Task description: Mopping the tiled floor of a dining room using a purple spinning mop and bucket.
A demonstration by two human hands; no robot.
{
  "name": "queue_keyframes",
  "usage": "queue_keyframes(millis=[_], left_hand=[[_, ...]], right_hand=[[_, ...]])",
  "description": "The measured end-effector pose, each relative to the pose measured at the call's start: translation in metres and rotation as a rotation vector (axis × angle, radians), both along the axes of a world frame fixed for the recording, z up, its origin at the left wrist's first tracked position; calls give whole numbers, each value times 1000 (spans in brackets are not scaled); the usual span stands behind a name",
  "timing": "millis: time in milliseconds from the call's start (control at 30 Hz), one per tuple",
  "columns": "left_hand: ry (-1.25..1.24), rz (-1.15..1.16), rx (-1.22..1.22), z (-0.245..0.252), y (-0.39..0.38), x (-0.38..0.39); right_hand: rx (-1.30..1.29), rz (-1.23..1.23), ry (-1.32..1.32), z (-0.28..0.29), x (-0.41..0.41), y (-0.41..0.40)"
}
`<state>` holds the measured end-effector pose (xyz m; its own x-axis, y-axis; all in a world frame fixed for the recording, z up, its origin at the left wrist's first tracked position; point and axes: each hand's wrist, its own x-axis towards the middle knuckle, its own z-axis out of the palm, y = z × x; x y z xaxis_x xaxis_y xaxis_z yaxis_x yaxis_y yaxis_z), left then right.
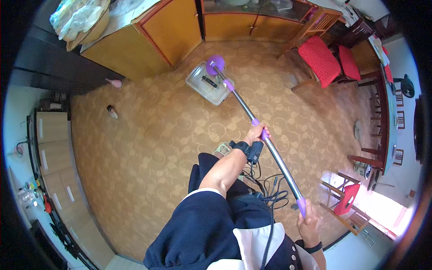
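My left hand [257, 133] grips the middle of a metal mop pole [243, 104] with purple collars, a strapped device on the wrist. Lower down, my right hand [309, 219] is closed around the purple end grip of the same pole. At the far end, the round purple mop head [215, 64] is over the back edge of a clear plastic lid or shallow tray [202, 89] on the floor. A black object [210, 81] lies on that plastic piece. Whether the mop head touches it, I cannot tell.
Wooden cabinets [175, 30] stand ahead, chairs with red seats [319, 60] at upper right, another chair [347, 199] at lower right. A pink bulb-shaped object [115, 83] and a small bottle [112, 112] are on the patterned floor at left. Cables [276, 195] hang beside my body.
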<state>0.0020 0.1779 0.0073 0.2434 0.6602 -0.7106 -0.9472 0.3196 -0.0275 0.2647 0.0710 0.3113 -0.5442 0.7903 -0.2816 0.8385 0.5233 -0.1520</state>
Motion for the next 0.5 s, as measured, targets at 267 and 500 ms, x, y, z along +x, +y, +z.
queue_keyframes(millis=[267, 500], left_hand=[[108, 151, -89, 25, -14, -35], [386, 59, -197, 15, -44, -11]], right_hand=[[-5, 81, 28, -9, -19, 26], [-267, -43, 149, -18, -2, 10]])
